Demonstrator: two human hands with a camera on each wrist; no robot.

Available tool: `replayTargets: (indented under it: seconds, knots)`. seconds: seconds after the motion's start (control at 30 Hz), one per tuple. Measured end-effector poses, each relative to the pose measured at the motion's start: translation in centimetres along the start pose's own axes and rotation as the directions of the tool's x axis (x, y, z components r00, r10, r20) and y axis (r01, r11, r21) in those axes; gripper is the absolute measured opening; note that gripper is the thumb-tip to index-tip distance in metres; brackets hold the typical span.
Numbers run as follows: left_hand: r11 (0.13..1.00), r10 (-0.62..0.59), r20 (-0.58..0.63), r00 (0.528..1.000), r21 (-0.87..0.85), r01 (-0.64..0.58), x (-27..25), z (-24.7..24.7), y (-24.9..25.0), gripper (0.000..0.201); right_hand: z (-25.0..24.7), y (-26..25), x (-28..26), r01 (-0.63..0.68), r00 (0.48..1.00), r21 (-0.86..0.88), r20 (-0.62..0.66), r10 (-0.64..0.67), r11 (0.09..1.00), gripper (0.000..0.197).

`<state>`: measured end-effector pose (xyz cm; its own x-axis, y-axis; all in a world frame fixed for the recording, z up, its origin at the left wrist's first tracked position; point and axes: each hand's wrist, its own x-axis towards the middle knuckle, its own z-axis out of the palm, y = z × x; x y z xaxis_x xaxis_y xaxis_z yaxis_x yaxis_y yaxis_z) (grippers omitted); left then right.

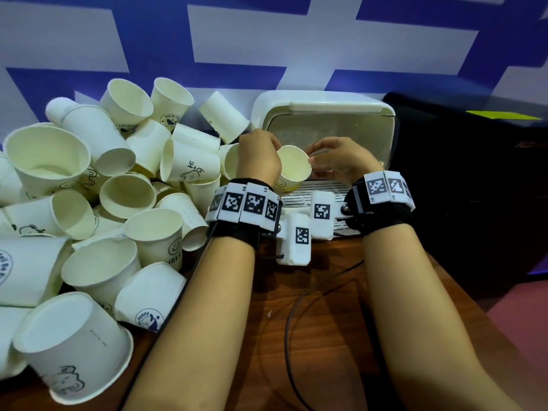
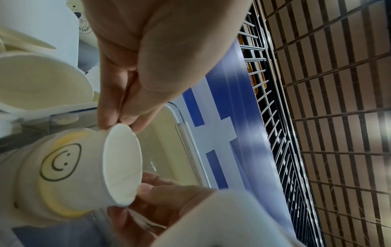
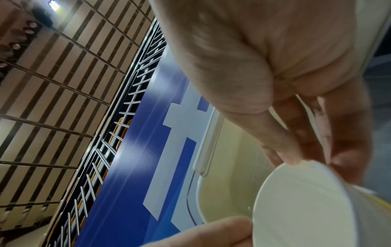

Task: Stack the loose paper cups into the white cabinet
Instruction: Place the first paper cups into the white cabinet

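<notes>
A white paper cup (image 1: 294,166) with a smiley face is tilted, mouth toward me, in front of the open white cabinet (image 1: 326,106). My left hand (image 1: 262,157) pinches its rim from the left; in the left wrist view the fingertips (image 2: 110,122) meet on the rim of the cup (image 2: 84,168). My right hand (image 1: 323,158) holds the rim from the right, and its fingers (image 3: 294,160) touch the cup (image 3: 306,203) in the right wrist view. A yellowish band shows round the cup's base. Whether other cups are nested in it I cannot tell.
A big pile of loose paper cups (image 1: 118,188) covers the left side of the wooden table (image 1: 326,321). A black cable (image 1: 292,315) loops between my forearms. A black box (image 1: 462,188) stands right of the cabinet. A blue and white wall (image 1: 267,40) is behind.
</notes>
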<state>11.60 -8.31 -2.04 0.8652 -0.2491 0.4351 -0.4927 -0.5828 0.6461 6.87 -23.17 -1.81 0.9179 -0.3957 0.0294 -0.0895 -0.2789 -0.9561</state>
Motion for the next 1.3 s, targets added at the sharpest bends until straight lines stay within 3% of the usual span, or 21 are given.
replayTargets:
  seconds: [0.17,0.27,0.5,0.67,0.9,1.07,1.17,1.3]
  knots:
    - [0.978,-0.004,0.136,0.991,0.208,-0.025,-0.5,-0.1,0.3,0.032,0.5,0.7,0.4,-0.021,0.999,-0.035,-0.038,0.02,0.999,0.028]
    - [0.96,-0.017,0.197,0.98,0.278,-0.039,-0.8,-0.2,0.5,0.034,0.8,0.8,0.6,-0.05,0.998,-0.037,-0.05,0.049,0.998,0.021]
    - [0.957,-0.063,0.287,0.956,0.288,-0.023,-0.9,0.0,0.5,0.038,1.2,1.6,1.1,-0.055,0.996,-0.114,-0.073,0.047,0.992,0.02]
    - [0.95,-0.073,0.304,0.95,0.311,-0.027,-0.8,0.2,0.6,0.036,1.3,1.1,0.7,-0.113,0.993,-0.134,0.015,0.116,0.985,0.014]
    - [0.969,-0.057,0.34,0.939,0.246,-0.03,-0.6,-0.1,0.7,0.033,1.5,1.1,0.8,-0.054,0.998,-0.002,-0.016,0.054,0.999,0.022]
    - [0.983,-0.034,0.37,0.928,0.181,-0.036,-1.2,-0.4,1.1,0.033,1.6,1.2,1.2,-0.037,0.998,-0.089,-0.05,0.032,0.995,0.032]
    - [0.989,-0.016,0.406,0.914,0.139,-0.044,-1.5,-0.5,1.3,0.032,1.7,1.0,1.0,-0.048,0.999,-0.097,-0.016,0.046,0.994,0.029]
    - [0.997,-0.022,0.435,0.9,0.073,-0.011,-1.6,-0.5,1.4,0.031,1.7,0.7,0.6,-0.052,0.998,0.019,0.04,0.051,0.998,0.034]
